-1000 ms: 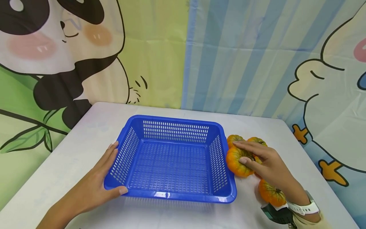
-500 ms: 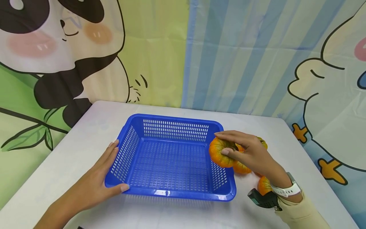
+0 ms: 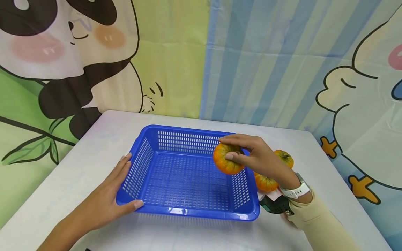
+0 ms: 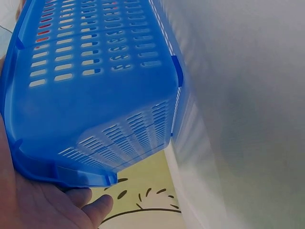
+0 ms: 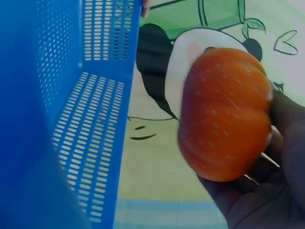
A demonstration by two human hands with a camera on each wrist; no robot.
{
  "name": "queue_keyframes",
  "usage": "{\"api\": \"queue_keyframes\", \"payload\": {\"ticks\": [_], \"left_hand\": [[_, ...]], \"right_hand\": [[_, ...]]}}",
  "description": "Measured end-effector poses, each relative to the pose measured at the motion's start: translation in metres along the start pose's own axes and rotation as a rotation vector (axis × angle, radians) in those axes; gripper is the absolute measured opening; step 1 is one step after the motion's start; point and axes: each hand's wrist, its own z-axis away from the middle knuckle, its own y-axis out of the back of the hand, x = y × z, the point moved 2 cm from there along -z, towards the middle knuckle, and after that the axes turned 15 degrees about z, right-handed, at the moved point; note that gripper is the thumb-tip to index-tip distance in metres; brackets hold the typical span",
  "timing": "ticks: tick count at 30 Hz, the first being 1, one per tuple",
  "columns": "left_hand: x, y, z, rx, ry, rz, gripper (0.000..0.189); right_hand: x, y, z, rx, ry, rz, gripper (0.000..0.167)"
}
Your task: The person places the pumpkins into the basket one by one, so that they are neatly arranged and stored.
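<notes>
A small orange pumpkin is held in my right hand, fingers over its top and thumb on the near side, above the right part of a blue plastic basket. The right wrist view shows the rounded underside of the pumpkin, off the table, beside the basket wall. My left hand rests at the basket's near left corner, fingers stretched along the left rim and thumb on the front rim. From the left wrist, the fingers show by the outer rim. Nothing lies inside the basket.
More pumpkins sit on the white table right of the basket, one close to its wall and another farther back. My right wrist, with a white band and a dark device, covers part of that area. A printed curtain hangs behind.
My right hand has lifted the pumpkin from the group on the right and carried it left, over the basket's right rim. The left hand and basket have stayed almost in place.
</notes>
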Motion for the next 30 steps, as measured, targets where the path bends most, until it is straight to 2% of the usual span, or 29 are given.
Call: {"api": "queue_keyframes", "payload": {"ticks": [15, 20, 25, 30], "left_hand": [[-0.002, -0.001, -0.001, 0.015, -0.027, 0.011, 0.110], [-0.002, -0.001, 0.001, 0.017, -0.037, 0.009, 0.109], [-0.002, -0.001, 0.001, 0.028, -0.053, 0.008, 0.109], [-0.001, 0.000, 0.000, 0.017, -0.039, 0.007, 0.109]], "right_hand": [[-0.013, -0.012, -0.037, -0.056, 0.095, -0.066, 0.037], [-0.013, -0.022, -0.053, -0.132, 0.113, -0.128, 0.036], [-0.012, -0.033, -0.065, -0.226, 0.081, -0.135, 0.036], [-0.009, -0.044, -0.072, -0.266, 0.061, -0.138, 0.039]]}}
